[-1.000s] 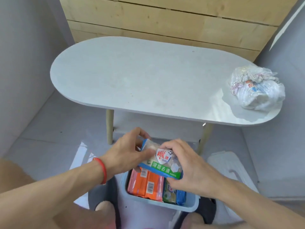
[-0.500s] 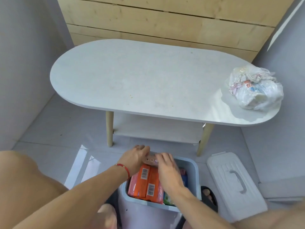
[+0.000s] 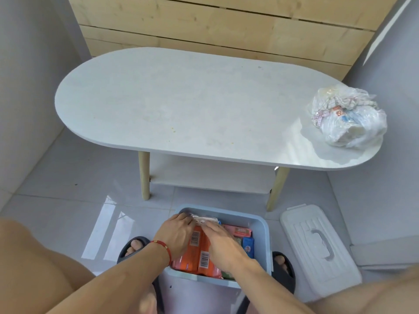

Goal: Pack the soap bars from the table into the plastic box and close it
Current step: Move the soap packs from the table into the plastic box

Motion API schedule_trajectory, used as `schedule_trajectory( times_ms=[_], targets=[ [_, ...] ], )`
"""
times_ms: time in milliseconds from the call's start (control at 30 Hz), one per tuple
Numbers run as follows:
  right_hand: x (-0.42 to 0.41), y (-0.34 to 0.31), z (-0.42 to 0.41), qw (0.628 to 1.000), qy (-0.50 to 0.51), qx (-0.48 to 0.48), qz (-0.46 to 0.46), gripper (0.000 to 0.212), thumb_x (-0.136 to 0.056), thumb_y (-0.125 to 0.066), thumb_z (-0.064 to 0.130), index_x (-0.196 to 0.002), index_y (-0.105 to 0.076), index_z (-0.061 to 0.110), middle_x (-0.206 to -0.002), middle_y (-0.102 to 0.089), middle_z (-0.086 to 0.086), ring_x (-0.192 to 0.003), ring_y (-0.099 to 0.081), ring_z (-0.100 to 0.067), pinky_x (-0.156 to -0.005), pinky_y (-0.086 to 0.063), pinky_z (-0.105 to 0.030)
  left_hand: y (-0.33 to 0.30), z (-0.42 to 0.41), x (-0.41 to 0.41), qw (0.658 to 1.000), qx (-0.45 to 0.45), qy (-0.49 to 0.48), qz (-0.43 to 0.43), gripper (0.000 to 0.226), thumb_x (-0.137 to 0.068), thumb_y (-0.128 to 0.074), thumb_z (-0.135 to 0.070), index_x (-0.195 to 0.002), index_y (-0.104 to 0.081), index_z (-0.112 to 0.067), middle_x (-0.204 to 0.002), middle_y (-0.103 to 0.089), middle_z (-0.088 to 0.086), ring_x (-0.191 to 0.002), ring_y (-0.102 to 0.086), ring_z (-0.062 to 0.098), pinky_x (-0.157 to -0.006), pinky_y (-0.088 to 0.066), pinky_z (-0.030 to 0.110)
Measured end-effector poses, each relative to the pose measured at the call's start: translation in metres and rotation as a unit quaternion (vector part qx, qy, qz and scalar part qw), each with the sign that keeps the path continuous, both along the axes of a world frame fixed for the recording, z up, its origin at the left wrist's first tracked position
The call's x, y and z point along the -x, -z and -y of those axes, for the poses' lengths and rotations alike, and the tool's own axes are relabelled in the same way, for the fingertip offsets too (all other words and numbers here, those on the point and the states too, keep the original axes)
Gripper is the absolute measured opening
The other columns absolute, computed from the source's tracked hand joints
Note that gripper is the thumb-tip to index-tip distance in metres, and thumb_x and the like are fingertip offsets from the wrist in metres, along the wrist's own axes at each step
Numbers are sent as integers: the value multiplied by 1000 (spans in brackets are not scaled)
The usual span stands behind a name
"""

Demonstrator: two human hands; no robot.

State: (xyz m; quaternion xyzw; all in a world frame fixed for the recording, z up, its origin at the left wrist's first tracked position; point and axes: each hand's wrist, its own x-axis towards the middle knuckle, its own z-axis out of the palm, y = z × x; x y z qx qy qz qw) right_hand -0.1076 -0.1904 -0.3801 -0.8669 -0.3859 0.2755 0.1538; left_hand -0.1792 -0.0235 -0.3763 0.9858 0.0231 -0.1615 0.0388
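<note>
The wrapped soap bar (image 3: pixel 205 220), stiff but slick in film, is pinched at its ends by left hand (image 3: pixel 179 232) and right hand (image 3: pixel 221 237).

Bright, even daylight. Glare patches lie on the floor tiles (image 3: pixel 108 225) left of the table (image 3: pixel 204 105). Wide-angle distortion bows the table's edges; near forearms slightly blurred.
</note>
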Motion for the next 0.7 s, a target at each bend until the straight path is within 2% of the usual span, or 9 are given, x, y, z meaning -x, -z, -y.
schedule_trajectory(
  times_ms=[67, 133, 267, 367, 467, 500, 533, 633, 700],
  targets=[
    [-9, -21, 2, 1000, 20, -2, 4, 59, -96, -46, 1, -150, -49, 25, -157, -45, 4, -145, -40, -17, -121, -33, -33, -13, 6, -9, 1000, -1, -10, -1, 42, -86, -49, -20, -127, -58, -18, -129, -61, 3, -125, -51, 23, -106, -41, 34],
    [-20, -51, 2, 997, 54, -33, 51, 44, -99, -46, 9, -136, -62, 26, -140, -61, 3, -128, -57, -19, -106, -48, -36, -36, 16, -21, 999, 1, -17, 43, 36, -84, -46, -18, -118, -60, -19, -117, -66, 3, -113, -56, 24, -94, -46, 35],
    [-48, -127, 5, 960, 153, -203, 113, 38, -95, -51, 0, -115, -74, 22, -116, -72, 7, -103, -68, -13, -91, -55, -35, -106, 39, -44, 976, 53, 3, 213, 30, -80, -44, -14, -98, -69, -18, -90, -72, 2, -86, -66, 27, -69, -53, 38],
    [-73, -191, 17, 883, 209, -367, 204, 31, -89, -53, -3, -96, -78, 15, -95, -76, 5, -88, -71, -13, -79, -57, -32, -165, 48, -59, 925, 140, 23, 352, 24, -78, -48, -13, -89, -69, -15, -81, -71, 0, -69, -66, 26, -52, -50, 36],
    [-106, -242, 39, 772, 313, -459, 310, 28, -82, -49, 0, -80, -73, 13, -78, -72, 5, -71, -65, -14, -64, -47, -17, -208, 45, -74, 876, 122, 45, 465, 23, -75, -51, -2, -86, -70, -11, -81, -70, 1, -74, -61, 25, -57, -48, 38],
    [-121, -255, 46, 748, 350, -457, 331, 27, -81, -49, 3, -82, -73, 15, -81, -71, 5, -72, -63, -12, -66, -44, -13, -217, 41, -80, 869, 110, 39, 481, 24, -75, -51, 0, -85, -70, -10, -83, -70, 1, -78, -61, 26, -60, -48, 38],
    [-139, -264, 52, 748, 377, -426, 342, 26, -82, -51, 7, -90, -74, 16, -92, -72, 3, -81, -63, -12, -72, -42, -11, -222, 37, -86, 868, 107, 21, 485, 25, -75, -51, 0, -87, -70, -10, -86, -71, 2, -83, -61, 26, -63, -49, 38],
    [-193, -266, 60, 837, 389, -170, 345, 45, -90, -58, 27, -133, -61, 15, -138, -55, -11, -129, -48, -31, -106, -38, -36, -218, 23, -100, 890, 119, -50, 437, 24, -82, -56, -12, -101, -70, -12, -111, -70, 2, -108, -60, 28, -80, -50, 44],
    [-216, -261, 55, 866, 394, -47, 306, 62, -91, -57, 44, -142, -48, 11, -145, -47, -18, -135, -39, -40, -110, -32, -49, -203, 17, -105, 911, 122, -72, 388, 33, -87, -59, -28, -115, -68, -14, -131, -63, 4, -129, -51, 28, -99, -44, 45]
  ],
)
